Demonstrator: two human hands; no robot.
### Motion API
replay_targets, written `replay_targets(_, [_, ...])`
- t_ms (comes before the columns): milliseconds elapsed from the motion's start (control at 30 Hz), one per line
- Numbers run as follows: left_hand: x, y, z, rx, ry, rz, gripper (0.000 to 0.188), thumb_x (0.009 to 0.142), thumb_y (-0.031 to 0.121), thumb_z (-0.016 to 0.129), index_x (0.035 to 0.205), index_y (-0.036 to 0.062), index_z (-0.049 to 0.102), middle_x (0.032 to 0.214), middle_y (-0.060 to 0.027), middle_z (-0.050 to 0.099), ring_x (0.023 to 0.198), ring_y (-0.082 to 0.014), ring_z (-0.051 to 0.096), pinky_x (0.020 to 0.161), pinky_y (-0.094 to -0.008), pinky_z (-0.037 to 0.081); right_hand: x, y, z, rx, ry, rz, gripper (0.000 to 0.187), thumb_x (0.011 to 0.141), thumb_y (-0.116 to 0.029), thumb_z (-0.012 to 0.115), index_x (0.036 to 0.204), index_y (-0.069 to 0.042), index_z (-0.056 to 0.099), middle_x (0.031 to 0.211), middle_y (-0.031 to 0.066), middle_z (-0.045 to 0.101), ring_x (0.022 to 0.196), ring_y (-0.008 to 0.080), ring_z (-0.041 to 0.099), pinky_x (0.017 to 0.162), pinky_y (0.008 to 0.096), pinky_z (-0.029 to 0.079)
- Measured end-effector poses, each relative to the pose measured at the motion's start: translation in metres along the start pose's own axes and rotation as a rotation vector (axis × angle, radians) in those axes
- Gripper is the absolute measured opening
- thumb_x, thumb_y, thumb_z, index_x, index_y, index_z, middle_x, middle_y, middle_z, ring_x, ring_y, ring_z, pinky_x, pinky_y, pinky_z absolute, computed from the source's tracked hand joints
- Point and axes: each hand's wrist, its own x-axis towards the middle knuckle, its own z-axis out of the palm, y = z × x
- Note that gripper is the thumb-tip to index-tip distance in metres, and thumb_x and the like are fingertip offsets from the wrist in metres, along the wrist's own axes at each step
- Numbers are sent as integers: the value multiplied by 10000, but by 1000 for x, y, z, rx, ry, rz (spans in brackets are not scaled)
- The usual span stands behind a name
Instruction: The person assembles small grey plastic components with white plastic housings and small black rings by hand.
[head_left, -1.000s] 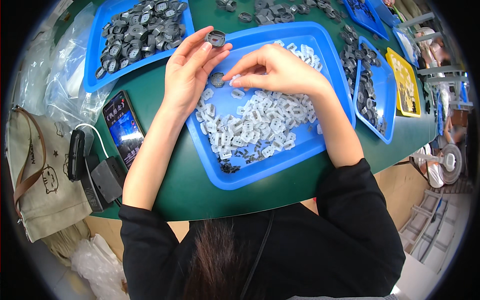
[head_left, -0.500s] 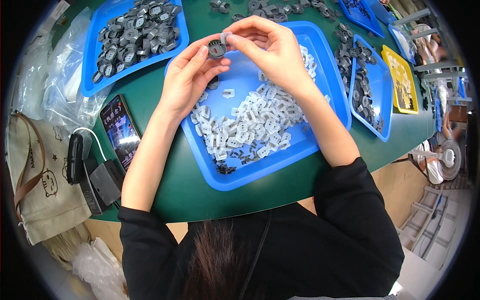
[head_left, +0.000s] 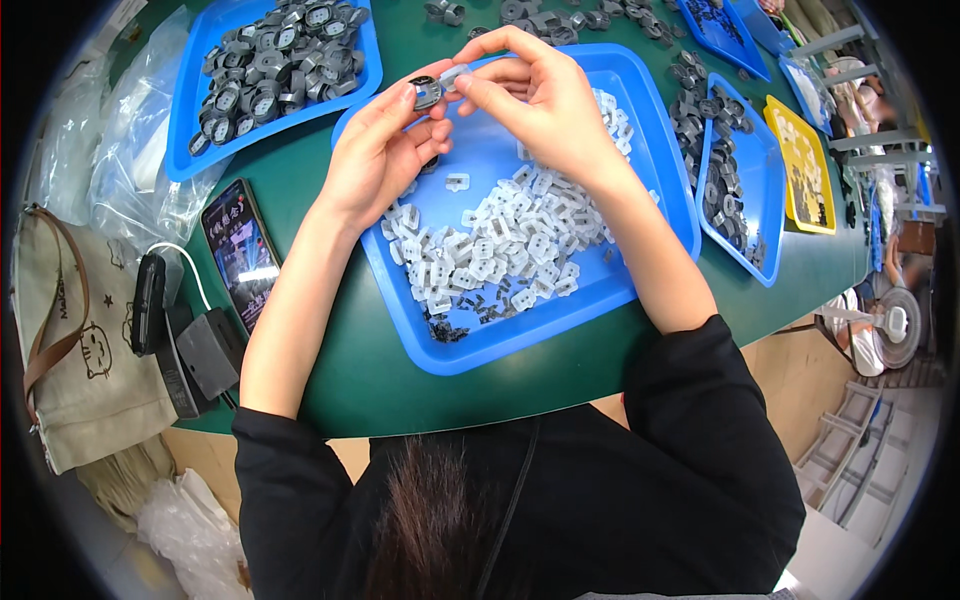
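Above the far left part of a blue tray (head_left: 450, 358), my left hand (head_left: 385, 150) pinches a dark grey round plastic housing (head_left: 427, 93) between thumb and fingers. Close against its right side, my right hand (head_left: 535, 95) holds a small whitish translucent plastic piece (head_left: 453, 77) in thumb and forefinger. Whether the two parts touch is hard to make out. Under my hands, the tray carries a heap of similar translucent pieces (head_left: 500, 240). Tiny black parts (head_left: 447, 330) are gathered in its near left corner. Another dark part shows partly beneath my left fingers.
A blue tray of grey housings (head_left: 270, 75) stands at the far left. Beside my left forearm lie a phone (head_left: 240, 245) and a dark grey box (head_left: 212, 352). Right of the middle tray are loose housings, another blue tray (head_left: 755, 190) and a yellow tray (head_left: 820, 205).
My left hand has tilted the housing and shifted it slightly up and left. The right hand's translucent piece now lies more slanted beside it.
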Motion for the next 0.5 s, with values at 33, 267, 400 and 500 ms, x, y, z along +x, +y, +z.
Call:
replay_targets(33, [0,-1,0,-25,1,-12,423,971,312,408,1250,-4,444,1000,-73,511,847,-149,493,785,-295,447,0,1,-1,-18,-9,14,199,827,-155,630,971,-26,582,800,80,681,785,119,649,688,251,495])
replay_targets(267, [1,-2,0,8,25,-6,458,953,372,431,1217,0,475,1068,-92,554,891,-162,528,823,-309,450,3,6,-3,84,-56,-2,183,833,-160,633,953,-37,570,804,81,676,777,107,632,666,254,491])
replay_targets(400, [0,0,8,59,60,13,426,944,348,470,1188,0,495,1056,-90,561,908,-162,541,812,-297,456,3,3,-4,186,-33,87,188,830,-141,632,978,-41,575,829,80,669,772,97,624,663,244,495])
replay_targets(500, [0,-1,6,77,122,48,422,933,354,489,1174,8,503,1033,-89,566,900,-168,551,819,-304,458,3,1,-6,70,-5,37,215,822,-131,634,1011,-42,584,833,74,667,773,96,623,676,251,502])
